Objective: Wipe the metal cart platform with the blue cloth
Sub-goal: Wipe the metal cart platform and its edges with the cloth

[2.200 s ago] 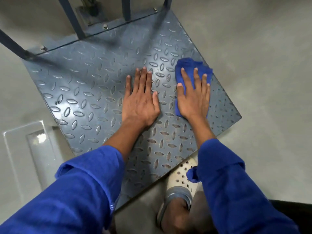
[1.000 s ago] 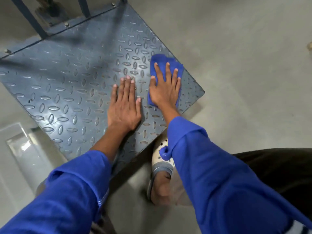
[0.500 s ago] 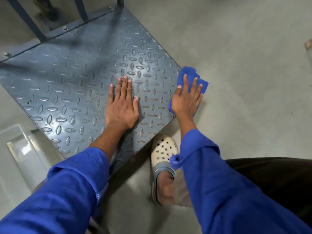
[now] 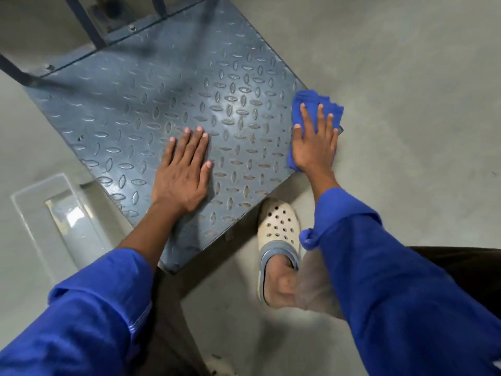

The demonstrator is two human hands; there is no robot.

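Note:
The metal cart platform (image 4: 151,109) is a blue-grey tread plate with raised oval studs, lying low over the floor. My left hand (image 4: 183,172) rests flat on it near the front edge, fingers together, holding nothing. At the platform's right corner my right hand (image 4: 314,145) presses flat on the blue cloth (image 4: 320,104). The crumpled cloth sticks out past my fingertips and hangs partly over the corner. Its lower part is hidden under my palm.
Blue handle bars (image 4: 84,25) rise from the platform's far edge. A clear plastic tub (image 4: 35,213) sits on the floor at the left. My foot in a cream perforated clog (image 4: 278,229) stands just below the platform's front edge. Grey concrete floor (image 4: 406,77) stretches to the right.
My right hand slid the cloth rightward from the platform's surface to its right corner, where it now overhangs the edge. My left hand stayed planted in place.

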